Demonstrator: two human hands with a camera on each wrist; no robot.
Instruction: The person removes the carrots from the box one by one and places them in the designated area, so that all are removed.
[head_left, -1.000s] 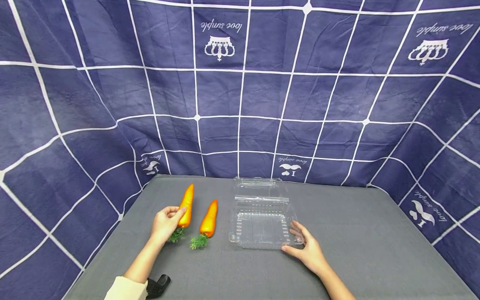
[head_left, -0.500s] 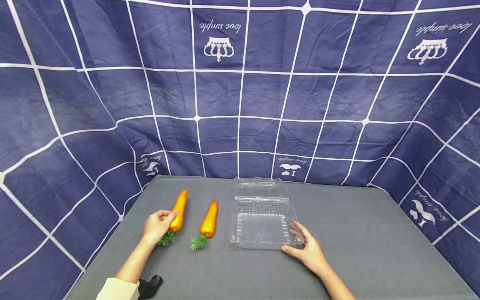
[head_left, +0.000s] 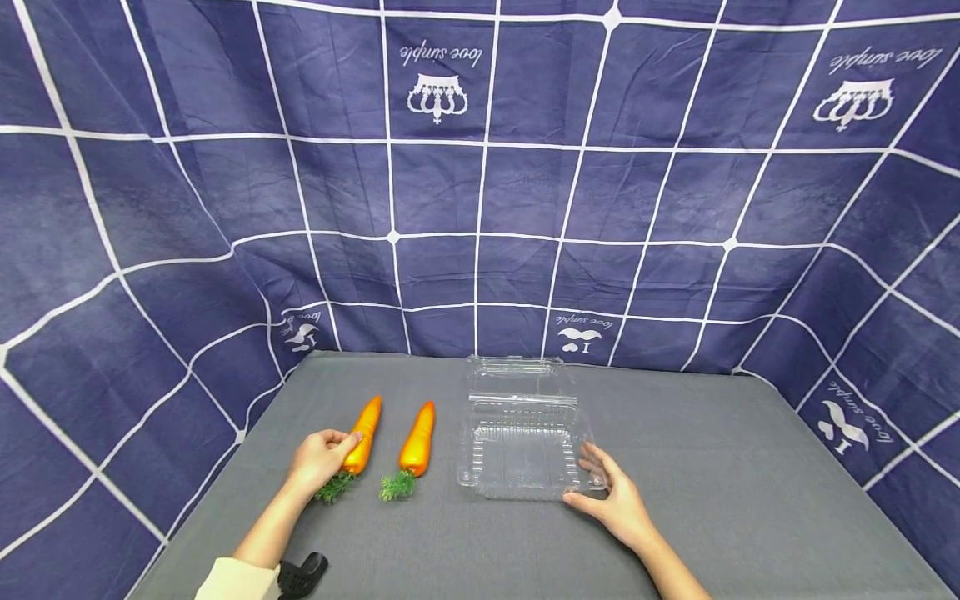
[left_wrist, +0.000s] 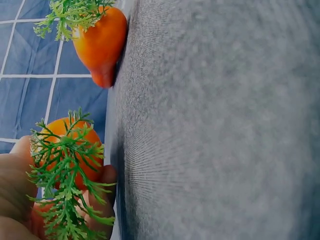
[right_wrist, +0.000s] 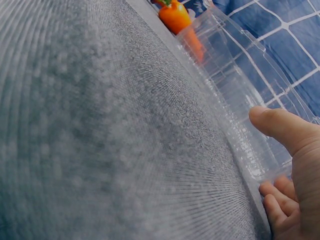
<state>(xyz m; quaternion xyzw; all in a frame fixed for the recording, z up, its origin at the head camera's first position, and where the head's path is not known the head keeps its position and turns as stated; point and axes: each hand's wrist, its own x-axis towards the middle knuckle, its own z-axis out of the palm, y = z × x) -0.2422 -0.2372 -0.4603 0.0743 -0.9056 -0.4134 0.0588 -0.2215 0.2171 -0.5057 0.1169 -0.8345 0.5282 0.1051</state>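
My left hand [head_left: 322,460] grips a toy-like orange carrot [head_left: 362,446] near its thick end, thumb on one side and fingers on the other. The carrot's green frond top [left_wrist: 70,170] hangs below the hand in the left wrist view, close beside the table surface. To its right lies a second orange carrot [head_left: 417,442], tip pointing away, with its own green top [head_left: 397,485]. My right hand [head_left: 618,500] holds the front right corner of a clear plastic clamshell container [head_left: 525,492], thumb [right_wrist: 272,122] at the front and fingers along the right side. The container's lid [head_left: 521,379] stands raised behind it.
A grey cloth-covered table [head_left: 712,475] lies under everything. Blue curtain cloth [head_left: 525,192] with white grid lines closes off the back and both sides. A black strap-like piece [head_left: 303,575] shows beside my left sleeve [head_left: 236,581].
My left hand has moved the gripped carrot left and toward me, then slightly right, lowering it beside the other carrot. My right hand and the container stay put.
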